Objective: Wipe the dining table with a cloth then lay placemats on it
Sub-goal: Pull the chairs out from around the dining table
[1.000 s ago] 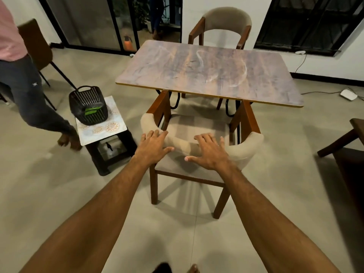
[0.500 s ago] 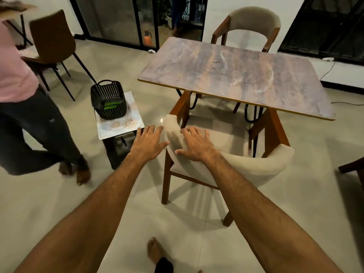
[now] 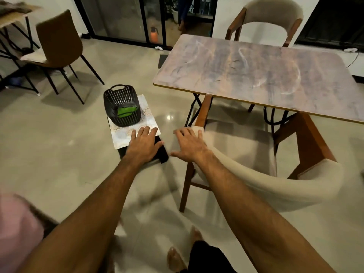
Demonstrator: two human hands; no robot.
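Note:
The dining table (image 3: 256, 75) has a brown-grey top with pale smear marks and stands to the right. A black plastic basket (image 3: 122, 105) holding a folded green cloth (image 3: 127, 111) sits on patterned placemats (image 3: 136, 127) stacked on a low black stool (image 3: 161, 154). My left hand (image 3: 143, 144) hovers open, fingers straight, over the near edge of the placemats. My right hand (image 3: 189, 144) is open, its fingers at the left end of the beige chair back (image 3: 256, 178).
A beige wooden chair (image 3: 236, 154) is tucked at the table's near side, another (image 3: 271, 18) at the far side. A brown chair (image 3: 59, 46) and a small table stand at the back left. A person in pink (image 3: 17, 229) is at the lower left. My feet show below.
The view has swung left toward the stool. Both my hands have left the middle of the chair back and moved left; the left one is now over the placemats.

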